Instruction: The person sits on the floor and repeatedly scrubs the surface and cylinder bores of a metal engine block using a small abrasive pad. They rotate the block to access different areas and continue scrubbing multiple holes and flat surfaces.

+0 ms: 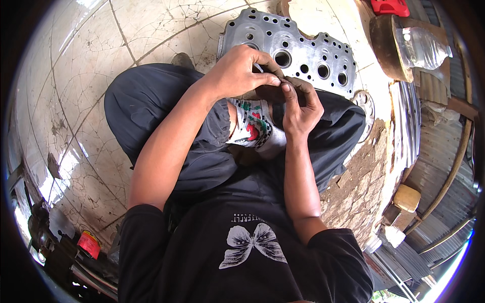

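Hands meet above the lap: left hand [237, 70] pinches a thin pin [258, 67], right hand [298, 106] grips a dark part [273, 92]; steady alignment comes next, probably.

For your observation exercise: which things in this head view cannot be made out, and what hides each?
- Small dark piece, head view: mostly wrapped by left hand and right hand.
- Metal plate with holes: near edge behind both hands.
- Red container: cut by the top edge.
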The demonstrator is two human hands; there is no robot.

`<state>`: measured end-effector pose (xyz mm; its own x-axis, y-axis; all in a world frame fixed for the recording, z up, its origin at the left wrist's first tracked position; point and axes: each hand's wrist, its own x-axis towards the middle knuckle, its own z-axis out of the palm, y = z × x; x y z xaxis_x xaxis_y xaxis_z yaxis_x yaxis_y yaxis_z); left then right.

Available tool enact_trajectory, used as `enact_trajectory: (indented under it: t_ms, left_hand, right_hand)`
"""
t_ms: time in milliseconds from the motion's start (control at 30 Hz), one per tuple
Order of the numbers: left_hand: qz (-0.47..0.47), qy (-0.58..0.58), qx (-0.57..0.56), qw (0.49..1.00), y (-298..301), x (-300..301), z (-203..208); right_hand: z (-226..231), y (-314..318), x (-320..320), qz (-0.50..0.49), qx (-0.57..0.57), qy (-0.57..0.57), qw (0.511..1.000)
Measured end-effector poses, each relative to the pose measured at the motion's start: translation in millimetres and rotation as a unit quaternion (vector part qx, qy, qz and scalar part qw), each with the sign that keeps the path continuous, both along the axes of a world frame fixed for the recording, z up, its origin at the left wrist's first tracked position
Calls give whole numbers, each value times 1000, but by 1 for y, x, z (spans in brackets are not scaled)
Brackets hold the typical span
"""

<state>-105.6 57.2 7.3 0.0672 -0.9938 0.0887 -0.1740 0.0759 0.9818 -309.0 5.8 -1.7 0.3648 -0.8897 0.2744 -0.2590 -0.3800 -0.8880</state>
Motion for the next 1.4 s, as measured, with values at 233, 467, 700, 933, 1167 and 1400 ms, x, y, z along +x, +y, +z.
enact_trajectory:
  t_ms: [233, 467, 700, 933, 1167, 1400]
  left_hand:
    - [29, -41, -71, 996, -3, 0, -1]
    - [26, -29, -77, 996, -2, 3, 1]
    - [23, 80, 16, 996, -1, 1, 2]
    - [112, -12, 3, 994, 2, -15, 1]
    - [58, 84, -6, 995, 3, -15, -8]
    - [31, 85, 2, 996, 4, -13, -7]
  right_hand:
    - [6, -3, 0, -4, 8, -2, 1000]
    - [7, -4, -4, 40, 66, -15, 997]
    - [20, -12, -7, 116, 106, -35, 987]
    - [10, -5, 4, 1, 89, -15, 996]
    - [10, -2, 6, -8, 78, -30, 996]
    - [21, -8, 0, 10, 142, -3, 990]
